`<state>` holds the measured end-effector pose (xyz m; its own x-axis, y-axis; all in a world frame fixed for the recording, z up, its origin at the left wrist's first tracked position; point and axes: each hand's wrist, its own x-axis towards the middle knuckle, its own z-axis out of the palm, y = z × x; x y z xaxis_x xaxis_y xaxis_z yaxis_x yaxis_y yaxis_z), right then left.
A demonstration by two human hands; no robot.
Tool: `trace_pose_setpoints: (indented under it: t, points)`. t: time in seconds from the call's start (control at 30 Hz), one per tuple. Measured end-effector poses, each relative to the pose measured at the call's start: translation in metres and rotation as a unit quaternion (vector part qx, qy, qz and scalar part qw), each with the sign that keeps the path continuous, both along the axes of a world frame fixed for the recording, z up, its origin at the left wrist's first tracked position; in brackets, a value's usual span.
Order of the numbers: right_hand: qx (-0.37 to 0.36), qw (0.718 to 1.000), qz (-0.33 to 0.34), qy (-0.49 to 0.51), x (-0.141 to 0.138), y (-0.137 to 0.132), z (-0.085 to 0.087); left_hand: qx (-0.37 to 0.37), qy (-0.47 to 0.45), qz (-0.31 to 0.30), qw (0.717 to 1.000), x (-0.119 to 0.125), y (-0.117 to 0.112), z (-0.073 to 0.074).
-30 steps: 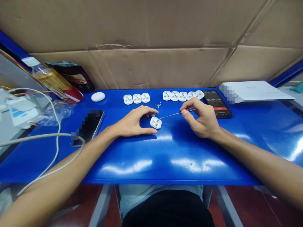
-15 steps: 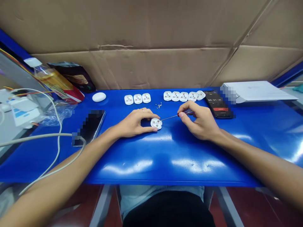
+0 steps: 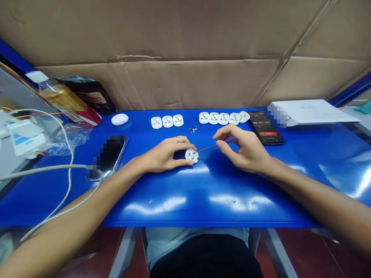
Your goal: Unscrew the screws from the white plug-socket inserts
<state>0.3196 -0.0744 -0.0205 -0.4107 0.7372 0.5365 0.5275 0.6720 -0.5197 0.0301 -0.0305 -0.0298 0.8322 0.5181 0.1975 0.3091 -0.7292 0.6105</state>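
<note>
White rounded casing (image 3: 191, 156), open side showing, metal fittings (image 3: 193, 158) glinting inside, and in from the right slants the slim screwdriver (image 3: 207, 148), tip right at its rim!

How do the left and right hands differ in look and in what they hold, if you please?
The left hand holds a white piece; the right hand holds a screwdriver.
The left hand wears a ring; none shows on the right hand.
Both are ungloved and have thumb and fingers pointing inward.
</note>
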Motion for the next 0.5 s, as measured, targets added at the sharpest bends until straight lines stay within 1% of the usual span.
trace_pose_setpoints:
  t: [0.1, 0.17, 0.23, 0.3, 0.5]
  points:
    - [0.033, 0.999, 0.019, -0.004, 0.0018, 0.0010, -0.0010, -0.001, -0.005, 0.005, 1.000, -0.0007, 0.0014, -0.0010]
    - [0.045, 0.999, 0.000, -0.013, 0.0015, 0.0008, -0.0036, 0.002, -0.011, 0.010, 1.000, -0.0011, 0.0024, -0.0023]
    - [0.044, 0.998, -0.034, -0.021, 0.0001, 0.0004, -0.0063, 0.007, -0.012, 0.013, 1.000, -0.0013, 0.0033, -0.0038]
    - [0.040, 0.998, -0.051, -0.010, -0.0014, 0.0003, -0.0075, 0.009, -0.012, 0.012, 1.000, -0.0015, 0.0039, -0.0049]
    - [0.021, 0.999, -0.017, 0.033, -0.0024, 0.0017, -0.0053, 0.005, -0.008, 0.019, 1.000, -0.0007, 0.0030, -0.0032]
